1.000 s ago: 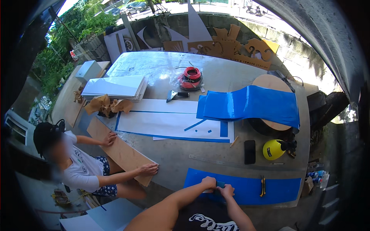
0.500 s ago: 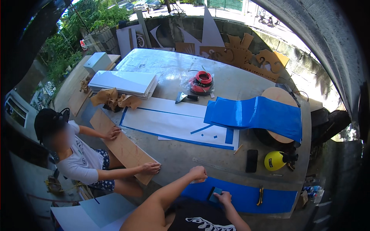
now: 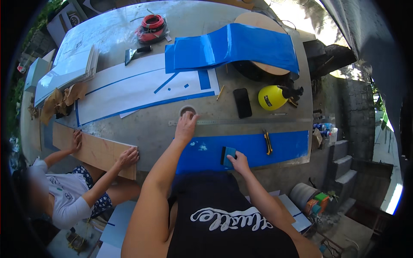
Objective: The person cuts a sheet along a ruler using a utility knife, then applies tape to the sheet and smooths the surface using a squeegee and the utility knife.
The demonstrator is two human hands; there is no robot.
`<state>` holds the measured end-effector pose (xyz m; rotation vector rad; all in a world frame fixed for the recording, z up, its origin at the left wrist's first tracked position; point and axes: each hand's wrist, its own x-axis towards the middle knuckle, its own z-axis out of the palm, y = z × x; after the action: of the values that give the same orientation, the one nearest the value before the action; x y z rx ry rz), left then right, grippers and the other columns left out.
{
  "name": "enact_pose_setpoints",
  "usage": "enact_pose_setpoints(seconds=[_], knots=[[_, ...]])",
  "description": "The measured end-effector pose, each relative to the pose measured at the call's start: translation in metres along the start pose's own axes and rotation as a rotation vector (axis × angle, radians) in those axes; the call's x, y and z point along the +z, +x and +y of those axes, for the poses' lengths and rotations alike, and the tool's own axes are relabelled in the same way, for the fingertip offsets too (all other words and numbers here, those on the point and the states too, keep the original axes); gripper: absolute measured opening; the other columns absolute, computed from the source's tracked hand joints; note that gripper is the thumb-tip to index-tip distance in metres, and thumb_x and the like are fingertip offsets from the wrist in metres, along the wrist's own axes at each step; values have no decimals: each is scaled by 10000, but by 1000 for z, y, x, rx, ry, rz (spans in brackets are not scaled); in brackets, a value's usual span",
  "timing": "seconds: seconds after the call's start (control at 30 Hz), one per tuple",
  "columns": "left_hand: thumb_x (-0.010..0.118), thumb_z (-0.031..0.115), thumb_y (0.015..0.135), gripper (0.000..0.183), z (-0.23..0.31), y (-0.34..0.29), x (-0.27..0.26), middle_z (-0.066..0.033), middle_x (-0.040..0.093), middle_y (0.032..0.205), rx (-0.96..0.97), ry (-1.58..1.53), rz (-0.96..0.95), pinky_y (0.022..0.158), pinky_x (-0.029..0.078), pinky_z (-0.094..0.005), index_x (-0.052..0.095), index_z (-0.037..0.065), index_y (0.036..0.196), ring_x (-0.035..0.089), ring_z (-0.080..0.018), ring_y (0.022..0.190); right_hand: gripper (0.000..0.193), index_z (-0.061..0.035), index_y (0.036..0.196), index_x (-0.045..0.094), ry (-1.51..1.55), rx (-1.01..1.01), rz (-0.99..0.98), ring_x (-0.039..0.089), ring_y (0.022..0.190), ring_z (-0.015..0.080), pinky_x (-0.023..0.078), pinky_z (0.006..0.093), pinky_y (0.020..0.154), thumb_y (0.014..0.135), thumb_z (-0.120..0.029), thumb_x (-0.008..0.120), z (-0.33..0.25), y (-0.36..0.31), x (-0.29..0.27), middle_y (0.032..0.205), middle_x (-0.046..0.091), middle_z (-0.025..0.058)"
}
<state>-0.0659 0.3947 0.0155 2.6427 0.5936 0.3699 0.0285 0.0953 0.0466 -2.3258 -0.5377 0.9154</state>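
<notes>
My left hand [image 3: 187, 125] is closed at the near side of a small pale roll of tape [image 3: 182, 108], above the metal table and close to a steel ruler [image 3: 241, 122]. My right hand [image 3: 240, 162] grips a blue squeegee [image 3: 229, 155] with a dark edge, low over a long blue vinyl sheet [image 3: 206, 161] at the table's near side. A yellow-and-black utility knife [image 3: 267, 142] lies on that sheet, right of the squeegee.
Beyond lie a phone [image 3: 242, 103], a pencil [image 3: 220, 92], a yellow spray bottle [image 3: 272, 98] and stacked blue sheets [image 3: 232, 45]. White panels [image 3: 64, 77] and a blue-edged white sheet [image 3: 129, 88] lie left. Another person [image 3: 64, 193] holds a wooden board [image 3: 92, 148].
The view has swung down and to the right. My left hand has moved from over the blue sheet to beyond it, with the tape roll. My right hand keeps the squeegee.
</notes>
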Motion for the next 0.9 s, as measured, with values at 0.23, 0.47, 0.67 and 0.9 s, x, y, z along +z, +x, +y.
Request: enact_pose_setpoints(seconds=[0.23,0.47,0.67,0.9], knots=[[673,65,773,515,39,-73,-18,-111,516,1242,-80,-152,-137,965,412,-435,568,150,1270,510,-309,1148,302,9,1050,637,-58,34,116,674,868,380,515,423,752,893,-243,686,4,1,-15,913,691,218],[719,187,789,721,76,-134,-4,-140,386,1476,16,-49,-540,1104,307,-596,448,240,1454,377,-363,1360,274,-14,1028,632,-184,53,33,664,876,418,511,468,750,900,-253,675,-19,-1,7,910,689,229],[708,245,824,739,84,-134,2,-148,261,1575,5,106,-696,1027,275,-768,396,281,1493,287,-396,1429,270,-42,973,618,-348,142,-15,645,878,439,496,519,741,895,-296,669,-34,6,30,889,685,227],[743,309,810,839,122,-121,5,-224,182,1599,-124,179,-768,988,314,-775,317,295,1533,181,-494,1456,281,-48,969,626,-375,178,-4,651,896,429,505,515,768,901,-319,659,-10,20,3,895,694,215]])
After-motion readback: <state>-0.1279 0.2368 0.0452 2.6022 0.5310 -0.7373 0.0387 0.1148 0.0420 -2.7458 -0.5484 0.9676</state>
